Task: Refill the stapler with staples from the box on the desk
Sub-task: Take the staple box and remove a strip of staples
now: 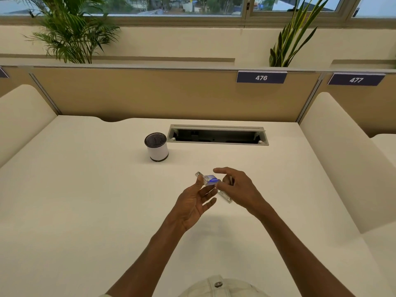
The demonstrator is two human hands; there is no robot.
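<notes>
A small white and blue staple box [211, 180] is held just above the desk between the thumb and fingers of my left hand [194, 202]. Its inner tray [198, 174] sticks out at the far left end. My right hand [235, 187] touches the box's right end with thumb and forefinger. A thin grey strip shows between my right hand's curled fingers; I cannot tell what it is. The stapler [225, 196], pale and silvery, lies on the desk under and between my hands, mostly hidden.
A white cylinder with a dark mesh top [156, 146] stands behind my hands to the left. An open cable hatch [217, 135] is cut into the white desk [85, 200] at the back. Padded dividers flank both sides.
</notes>
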